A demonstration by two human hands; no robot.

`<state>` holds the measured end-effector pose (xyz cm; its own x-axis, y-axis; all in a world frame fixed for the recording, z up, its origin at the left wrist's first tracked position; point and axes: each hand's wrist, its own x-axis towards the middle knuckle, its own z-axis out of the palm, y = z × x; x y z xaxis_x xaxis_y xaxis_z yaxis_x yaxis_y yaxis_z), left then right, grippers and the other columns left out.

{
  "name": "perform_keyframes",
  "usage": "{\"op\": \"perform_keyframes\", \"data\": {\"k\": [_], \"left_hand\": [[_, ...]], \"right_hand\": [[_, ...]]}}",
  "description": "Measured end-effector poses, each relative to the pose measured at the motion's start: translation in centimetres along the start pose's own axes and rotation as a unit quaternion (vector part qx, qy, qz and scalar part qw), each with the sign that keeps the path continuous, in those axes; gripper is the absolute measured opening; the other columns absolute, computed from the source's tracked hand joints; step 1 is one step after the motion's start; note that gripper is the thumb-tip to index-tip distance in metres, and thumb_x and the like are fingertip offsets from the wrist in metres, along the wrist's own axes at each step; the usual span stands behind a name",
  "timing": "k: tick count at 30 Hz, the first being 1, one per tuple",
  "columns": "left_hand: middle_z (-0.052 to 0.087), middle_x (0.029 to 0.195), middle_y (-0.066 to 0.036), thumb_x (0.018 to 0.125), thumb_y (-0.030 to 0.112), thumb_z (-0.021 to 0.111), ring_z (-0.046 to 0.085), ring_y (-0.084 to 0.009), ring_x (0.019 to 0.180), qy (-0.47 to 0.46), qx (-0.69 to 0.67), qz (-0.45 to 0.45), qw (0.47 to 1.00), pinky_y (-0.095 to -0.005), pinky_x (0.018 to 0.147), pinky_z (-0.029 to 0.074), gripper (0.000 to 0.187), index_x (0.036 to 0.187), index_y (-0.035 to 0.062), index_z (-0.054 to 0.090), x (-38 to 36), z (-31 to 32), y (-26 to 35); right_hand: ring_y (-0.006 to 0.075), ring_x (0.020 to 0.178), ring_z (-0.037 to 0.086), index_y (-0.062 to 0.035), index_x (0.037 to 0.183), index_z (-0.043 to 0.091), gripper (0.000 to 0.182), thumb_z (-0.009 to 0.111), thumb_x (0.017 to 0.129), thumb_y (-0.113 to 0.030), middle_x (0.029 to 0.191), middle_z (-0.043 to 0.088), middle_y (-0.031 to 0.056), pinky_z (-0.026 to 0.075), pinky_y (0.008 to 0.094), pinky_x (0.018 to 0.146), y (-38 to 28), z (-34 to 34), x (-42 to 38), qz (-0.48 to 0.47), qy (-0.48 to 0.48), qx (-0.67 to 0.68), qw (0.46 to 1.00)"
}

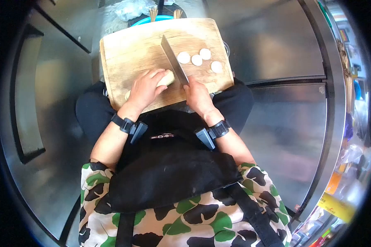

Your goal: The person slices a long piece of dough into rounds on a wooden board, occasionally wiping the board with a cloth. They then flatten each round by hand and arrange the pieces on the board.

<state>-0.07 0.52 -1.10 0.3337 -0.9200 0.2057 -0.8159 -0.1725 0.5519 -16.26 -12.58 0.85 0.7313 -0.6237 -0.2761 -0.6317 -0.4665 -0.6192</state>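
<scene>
Before me: seated person (212,224), one, facing 12 o'clock. Wooden board (132,53), one. Pale vegetable (166,78), one, at the board's 7 o'clock, left hand (145,87) clasped over it. Knife (174,60), one, tip towards 11, right hand (198,97) gripping it at 5. White slices (197,60), four, 2 to 3 o'clock.

Wood bd (132,53) has 4 slices (183,57), pale pc (167,78).

This seems a kitchen, probably commercial: metal cabinet fronts (272,41) flank a person (214,222) in a black apron (165,177), with a large knife (174,59) and pale round slices (183,57) at a wooden chopping board (132,53).
</scene>
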Motion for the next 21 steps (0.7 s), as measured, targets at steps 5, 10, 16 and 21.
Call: {"op": "perform_keyframes", "data": {"k": [5, 10, 16, 21], "left_hand": [[0.059, 0.131, -0.003, 0.081, 0.015, 0.072, 0.058, -0.028, 0.114, -0.018, -0.003, 0.014, 1.0, -0.0385, 0.094, 0.051, 0.048, 0.127, 0.0145, 0.06, -0.3, 0.2, 1.0], [0.06, 0.129, -0.005, 0.079, 0.013, 0.073, 0.058, -0.0286, 0.114, -0.004, 0.002, 0.025, 1.0, -0.0381, 0.093, 0.051, 0.046, 0.124, 0.0119, 0.063, -0.4, 0.6, 1.4], [0.061, 0.127, -0.003, 0.077, 0.011, 0.073, 0.059, -0.026, 0.111, 0.03, 0.05, 0.033, 0.998, -0.0373, 0.093, 0.051, 0.043, 0.119, 0.0113, 0.065, -0.7, 1.4, 2.3], [0.062, 0.125, -0.002, 0.076, 0.01, 0.073, 0.06, -0.0253, 0.112, 0.024, 0.054, 0.023, 0.998, -0.0378, 0.093, 0.051, 0.043, 0.118, 0.0117, 0.066, -0.6, 1.5, 2.5]], "right_hand": [[0.0479, 0.09, 0.061, -0.0007, 0.108, 0.051, 0.018, 0.054, 0.093, -0.011, 0.091, 0.063, 0.0306, 0.049, 0.0531, 0.075, 0.8, -1.9, -3.0, -0.003, 0.022, 0.105, 0.994], [0.0467, 0.089, 0.061, -0.0046, 0.122, 0.049, 0.029, 0.053, 0.094, -0.011, 0.097, 0.062, 0.0249, 0.05, 0.0518, 0.073, 1.2, -4.0, -6.1, -0.094, 0.019, 0.049, 0.994], [0.0445, 0.087, 0.063, -0.0078, 0.13, 0.047, 0.035, 0.052, 0.095, -0.011, 0.1, 0.062, 0.0232, 0.052, 0.051, 0.073, 1.0, -5.0, -7.5, -0.085, -0.023, 0.039, 0.995], [0.0444, 0.079, 0.064, -0.009, 0.132, 0.045, 0.038, 0.05, 0.095, -0.009, 0.097, 0.062, 0.0225, 0.054, 0.0501, 0.068, 0.8, -5.2, -8.0, -0.074, -0.054, 0.034, 0.995]]}}
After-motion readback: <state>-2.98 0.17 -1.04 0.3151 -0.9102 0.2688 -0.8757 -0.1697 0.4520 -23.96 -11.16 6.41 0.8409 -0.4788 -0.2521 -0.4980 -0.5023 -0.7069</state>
